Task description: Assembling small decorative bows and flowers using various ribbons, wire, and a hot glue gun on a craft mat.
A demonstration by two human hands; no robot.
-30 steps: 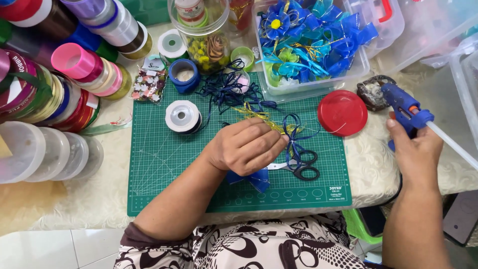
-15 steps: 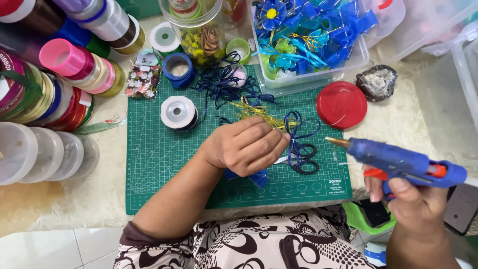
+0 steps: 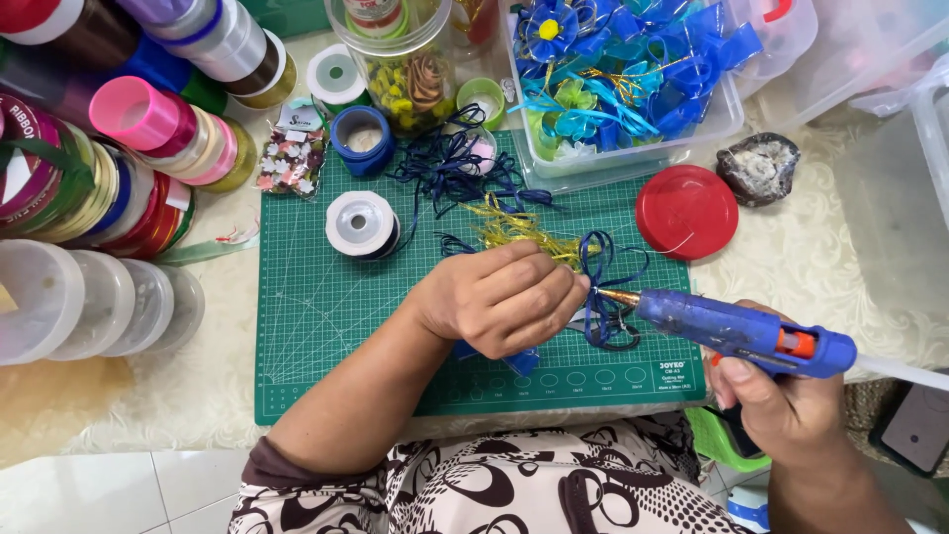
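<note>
Head view shows the left hand [image 3: 504, 297] closed around a small blue ribbon piece [image 3: 522, 358], fingers together on it. The right hand [image 3: 781, 400] grips a blue glue gun [image 3: 736, 326], whose nozzle meets dark blue ribbon loops [image 3: 605, 287]; whether glue is already out, I cannot tell. Finished ribbon flowers fill a clear box [image 3: 633, 163]. Everything lies on a green cutting mat [image 3: 326, 326] over a cream lace cloth [image 3: 811, 267], with ribbon spools [image 3: 138, 138] to the left.

Blue glue gun [image 3: 736, 331], green mat [image 3: 326, 326]

A small clear packet of tiny flowers [image 3: 294, 161] with a white label lies at the green mat's [image 3: 326, 336] top-left corner.
</note>
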